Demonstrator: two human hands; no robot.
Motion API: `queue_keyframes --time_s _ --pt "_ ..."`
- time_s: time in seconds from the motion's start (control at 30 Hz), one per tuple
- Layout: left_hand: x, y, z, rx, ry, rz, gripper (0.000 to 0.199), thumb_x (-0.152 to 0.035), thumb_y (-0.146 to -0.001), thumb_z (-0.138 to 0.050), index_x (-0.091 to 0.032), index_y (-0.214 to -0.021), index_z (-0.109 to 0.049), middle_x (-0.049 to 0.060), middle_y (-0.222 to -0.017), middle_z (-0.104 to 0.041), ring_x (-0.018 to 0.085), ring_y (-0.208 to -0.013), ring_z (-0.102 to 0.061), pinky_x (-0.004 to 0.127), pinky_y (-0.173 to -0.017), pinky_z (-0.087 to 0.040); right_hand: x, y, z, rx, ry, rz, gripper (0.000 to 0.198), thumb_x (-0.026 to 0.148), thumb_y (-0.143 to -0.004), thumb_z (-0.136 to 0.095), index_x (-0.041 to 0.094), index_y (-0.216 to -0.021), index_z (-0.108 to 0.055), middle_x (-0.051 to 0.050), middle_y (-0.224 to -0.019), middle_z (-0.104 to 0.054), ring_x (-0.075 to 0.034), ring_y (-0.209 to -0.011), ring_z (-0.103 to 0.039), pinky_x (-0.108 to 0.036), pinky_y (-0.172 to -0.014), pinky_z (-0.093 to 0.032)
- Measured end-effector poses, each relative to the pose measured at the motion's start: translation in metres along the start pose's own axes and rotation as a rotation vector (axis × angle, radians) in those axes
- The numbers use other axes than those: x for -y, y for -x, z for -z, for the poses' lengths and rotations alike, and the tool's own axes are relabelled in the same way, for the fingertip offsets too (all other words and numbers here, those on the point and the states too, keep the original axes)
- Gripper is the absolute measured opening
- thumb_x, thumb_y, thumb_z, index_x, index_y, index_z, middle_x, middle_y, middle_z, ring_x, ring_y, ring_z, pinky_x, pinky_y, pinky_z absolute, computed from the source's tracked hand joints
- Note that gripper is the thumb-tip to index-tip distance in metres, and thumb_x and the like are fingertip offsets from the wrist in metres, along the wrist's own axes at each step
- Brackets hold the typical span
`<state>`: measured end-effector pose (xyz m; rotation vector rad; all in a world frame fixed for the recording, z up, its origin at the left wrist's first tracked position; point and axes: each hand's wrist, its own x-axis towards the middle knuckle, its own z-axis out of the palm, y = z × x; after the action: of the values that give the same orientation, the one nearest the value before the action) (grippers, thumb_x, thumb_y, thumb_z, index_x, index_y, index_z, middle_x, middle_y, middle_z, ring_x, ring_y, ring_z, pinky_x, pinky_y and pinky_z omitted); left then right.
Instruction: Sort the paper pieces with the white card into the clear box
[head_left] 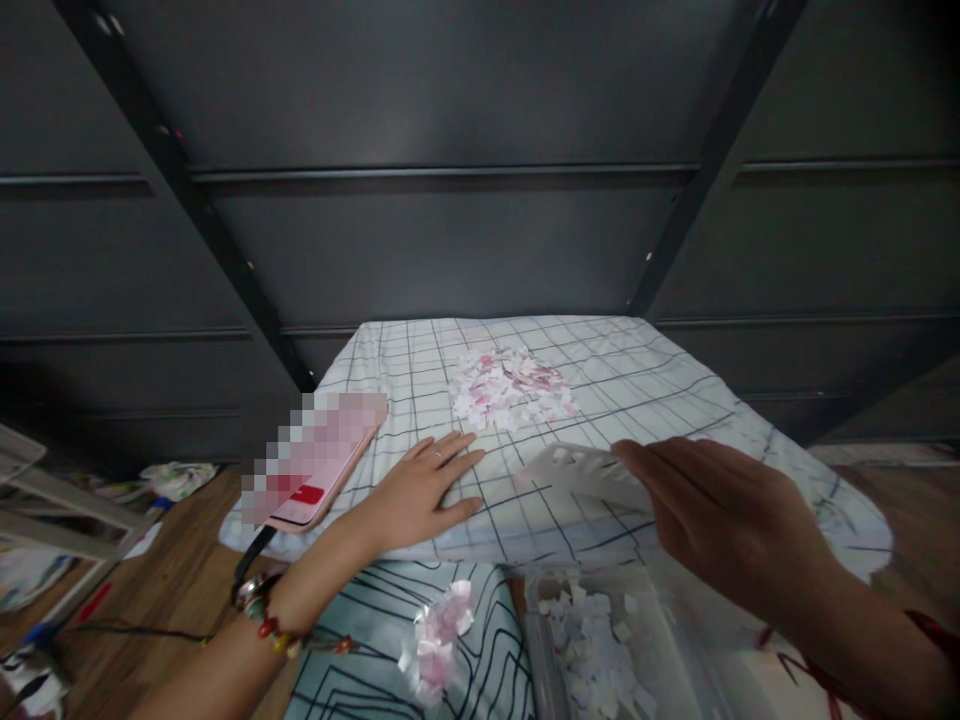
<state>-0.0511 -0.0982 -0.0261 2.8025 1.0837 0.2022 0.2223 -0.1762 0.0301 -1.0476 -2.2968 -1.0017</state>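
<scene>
My left hand lies flat on the white checked cloth, palm down with its fingers spread, holding nothing. My right hand is closed around the edge of a thin white piece with holes in it, tilted low over the cloth; its exact kind is unclear. Just beyond both hands is a loose pile of white and pink paper scraps. A clear plastic box below my right hand contains white paper scraps.
A pink-edged phone, partly pixelated, rests at the cloth's left side with a dark cable below. Shiny crumpled pink-and-white wrapping sits on a teal patterned cloth. Dark panels rise behind the table; a white frame stands left.
</scene>
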Motion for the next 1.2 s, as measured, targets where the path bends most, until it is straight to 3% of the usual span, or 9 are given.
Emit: queue_keyframes --time_s 0.27,0.5,0.67,0.73,0.87,1.07,1.2 --pt "0.002 0.042 0.011 0.124 0.048 0.046 0.051 -0.042 -0.096 -0.033 -0.021 -0.142 -0.025 0.008 -0.15 -0.021 0.027 -0.137 -0.017 0.048 -0.109 -0.02 0.035 -0.021 0.024 -0.037 -0.188 0.032 0.032 -0.005 -0.072 -0.035 0.01 -0.091 -0.055 -0.004 -0.066 -0.063 -0.013 -0.057 -0.054 -0.028 -0.053 -0.045" --pt "0.002 0.052 0.014 0.045 0.06 0.078 0.046 -0.039 -0.096 -0.035 -0.021 -0.139 -0.033 0.008 -0.148 -0.027 0.025 -0.135 -0.025 0.044 -0.108 -0.027 0.039 -0.024 0.03 -0.045 -0.224 0.068 0.034 -0.005 -0.073 -0.034 0.011 -0.095 -0.055 -0.004 -0.07 -0.065 -0.013 -0.06 -0.057 -0.028 -0.058 -0.046" --pt "0.0 0.031 0.014 0.017 0.06 0.079 0.051 -0.044 -0.096 -0.034 -0.014 -0.136 -0.037 0.013 -0.147 -0.027 0.028 -0.135 -0.024 0.045 -0.109 -0.025 -0.001 -0.024 0.004 -0.069 -0.036 -0.032 0.023 0.004 -0.077 -0.04 0.01 -0.089 -0.06 -0.005 -0.066 -0.064 -0.015 -0.056 -0.055 -0.028 -0.053 -0.043" --pt "0.003 0.016 0.014 0.01 0.07 0.066 0.052 -0.045 -0.095 -0.035 -0.012 -0.136 -0.037 0.015 -0.147 -0.028 0.029 -0.135 -0.022 0.044 -0.109 -0.025 -0.019 -0.023 -0.011 -0.006 0.05 -0.093 0.023 0.004 -0.077 -0.041 0.012 -0.084 -0.062 -0.005 -0.065 -0.064 -0.015 -0.055 -0.054 -0.028 -0.051 -0.041" --pt "0.016 -0.018 0.01 -0.011 0.068 0.07 0.053 -0.043 -0.095 -0.036 -0.008 -0.135 -0.036 0.018 -0.145 -0.029 0.03 -0.135 -0.021 0.045 -0.109 -0.024 -0.043 -0.019 -0.036 -0.056 0.071 -0.054 0.025 0.003 -0.076 -0.043 0.013 -0.087 -0.064 -0.003 -0.069 -0.066 -0.013 -0.059 -0.056 -0.026 -0.058 -0.042" --pt "0.036 -0.056 0.006 -0.062 0.102 0.034 0.067 -0.044 -0.089 -0.049 -0.012 -0.141 -0.021 0.018 -0.15 -0.015 0.033 -0.137 -0.009 0.049 -0.109 -0.023 -0.042 -0.022 -0.051 -0.133 -0.002 0.004 0.03 -0.001 -0.075 -0.04 0.011 -0.089 -0.064 -0.004 -0.069 -0.065 -0.012 -0.06 -0.054 -0.025 -0.059 -0.041" --pt "0.043 -0.067 0.004 -0.066 0.11 -0.074 0.074 -0.046 -0.085 -0.056 -0.018 -0.142 -0.018 0.015 -0.151 -0.013 0.032 -0.138 -0.007 0.049 -0.109 -0.02 -0.036 -0.028 -0.047 -0.038 -0.053 0.024 0.031 -0.002 -0.073 -0.039 0.013 -0.086 -0.063 -0.002 -0.067 -0.062 -0.012 -0.059 -0.052 -0.024 -0.056 -0.039"
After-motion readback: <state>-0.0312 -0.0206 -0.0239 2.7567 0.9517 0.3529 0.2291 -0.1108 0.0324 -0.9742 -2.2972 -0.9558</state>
